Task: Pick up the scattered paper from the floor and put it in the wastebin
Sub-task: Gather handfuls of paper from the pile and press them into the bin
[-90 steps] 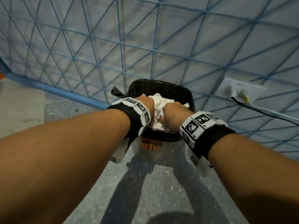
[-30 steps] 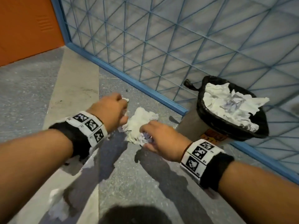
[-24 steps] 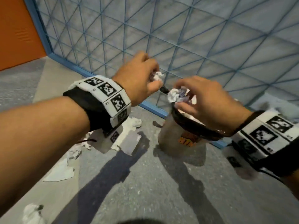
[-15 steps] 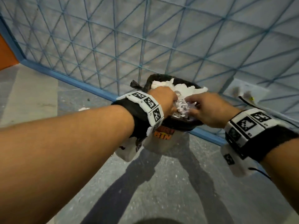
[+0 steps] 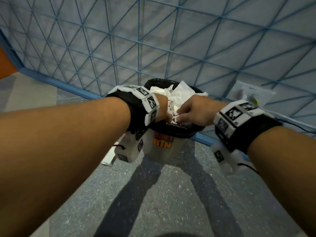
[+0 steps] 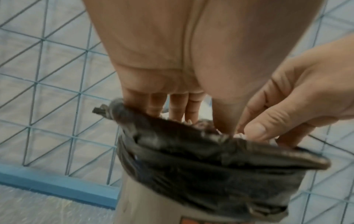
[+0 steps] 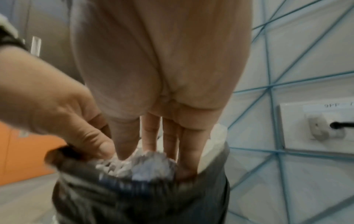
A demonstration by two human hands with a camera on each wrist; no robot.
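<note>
The wastebin [image 5: 162,151] stands against the wall, lined with a black bag [image 5: 177,130] and heaped with white crumpled paper [image 5: 181,94]. Both hands are over its near rim. My left hand [image 5: 163,108] reaches down into the bin with straight fingers [image 6: 176,106] on the paper. Beside it, my right hand [image 5: 193,112] points its fingers [image 7: 168,136] straight down and presses a crumpled wad [image 7: 149,163] inside the bag [image 7: 134,197]. Both sets of fingertips are partly hidden by the paper and the rim.
A flat sheet of paper [image 5: 107,158] lies on the speckled floor left of the bin, half hidden by my left wrist. The blue-gridded wall [image 5: 119,48] runs behind, and a socket with a plugged cable [image 5: 251,94] sits at right. An orange surface [image 5: 3,65] is at far left.
A second ago both hands gathered paper on the floor left of the bin, then lifted small wads and carried them right. Now both push down into the bin, fingers straight.
</note>
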